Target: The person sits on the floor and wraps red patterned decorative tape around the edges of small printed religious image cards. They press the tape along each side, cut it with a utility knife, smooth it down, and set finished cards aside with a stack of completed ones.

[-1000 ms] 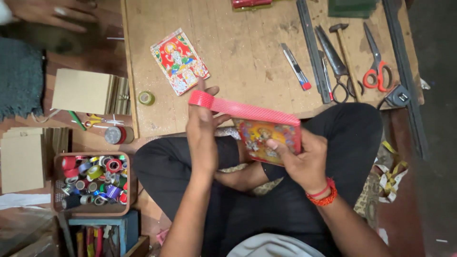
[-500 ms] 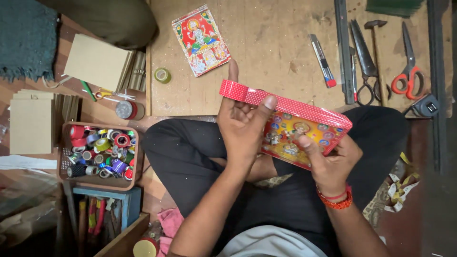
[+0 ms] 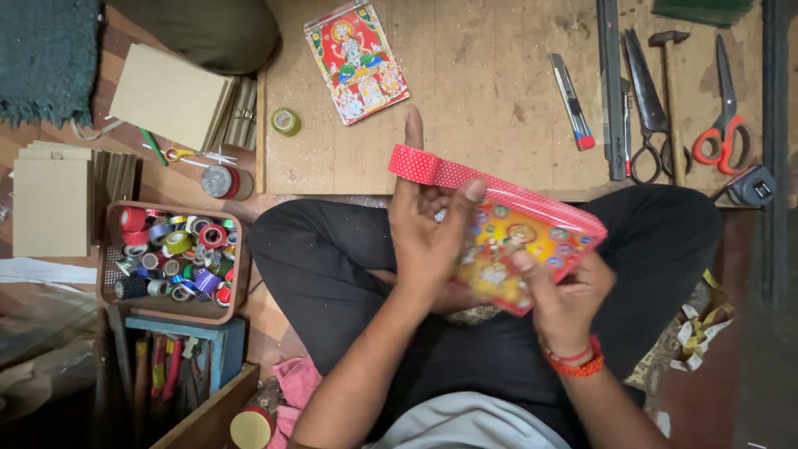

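Two hands on one colourful picture card [image 3: 515, 249] | left hand [image 3: 428, 237] grips its red dotted tape edge [image 3: 440, 172] | right hand [image 3: 565, 295] pinches lower corner | card held just below wooden surface [image 3: 482, 108], above lap.

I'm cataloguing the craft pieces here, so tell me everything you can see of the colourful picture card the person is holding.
The flat rectangular picture card, printed in bright orange, yellow and red with small figures, looks glossy. A red dotted tape strip runs along its upper edge, which tilts down to the right. It is held above the person's lap, near the wooden board. The left hand grips its left end; the right hand supports its lower right corner.
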Demonstrator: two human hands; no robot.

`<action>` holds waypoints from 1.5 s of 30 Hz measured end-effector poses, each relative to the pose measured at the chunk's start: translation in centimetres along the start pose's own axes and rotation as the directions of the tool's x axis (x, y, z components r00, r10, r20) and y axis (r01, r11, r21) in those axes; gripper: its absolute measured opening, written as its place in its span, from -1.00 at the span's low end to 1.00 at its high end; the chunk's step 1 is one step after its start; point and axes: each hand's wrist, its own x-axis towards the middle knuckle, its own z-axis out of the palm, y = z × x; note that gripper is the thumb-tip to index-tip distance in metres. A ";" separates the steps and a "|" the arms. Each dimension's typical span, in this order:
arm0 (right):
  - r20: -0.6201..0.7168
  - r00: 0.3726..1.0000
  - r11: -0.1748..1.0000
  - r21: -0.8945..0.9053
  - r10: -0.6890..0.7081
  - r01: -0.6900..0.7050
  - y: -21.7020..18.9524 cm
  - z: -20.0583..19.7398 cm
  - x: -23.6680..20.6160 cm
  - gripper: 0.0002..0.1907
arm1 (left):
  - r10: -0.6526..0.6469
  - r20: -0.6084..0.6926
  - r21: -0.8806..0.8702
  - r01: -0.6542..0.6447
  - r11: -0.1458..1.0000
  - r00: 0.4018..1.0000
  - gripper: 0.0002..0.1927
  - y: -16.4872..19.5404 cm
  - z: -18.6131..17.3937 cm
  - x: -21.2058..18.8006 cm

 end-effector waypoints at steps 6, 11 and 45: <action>0.243 0.893 0.870 0.237 0.378 -0.433 2.4 -3.0 0.9 -0.69 | -0.011 0.055 0.159 0.002 0.987 0.998 -0.11 -2.8 -4.1 -1.0; 0.455 0.709 0.834 -0.170 0.539 -0.525 6.2 -4.5 2.9 -0.71 | -0.162 0.138 0.042 0.157 0.987 0.977 -0.13 -5.4 -7.2 -2.0; 0.383 0.924 0.949 -0.287 -0.008 0.127 0.2 5.6 9.9 -0.18 | 0.113 -0.045 -0.141 -0.119 0.983 0.993 0.13 -3.4 -8.1 4.7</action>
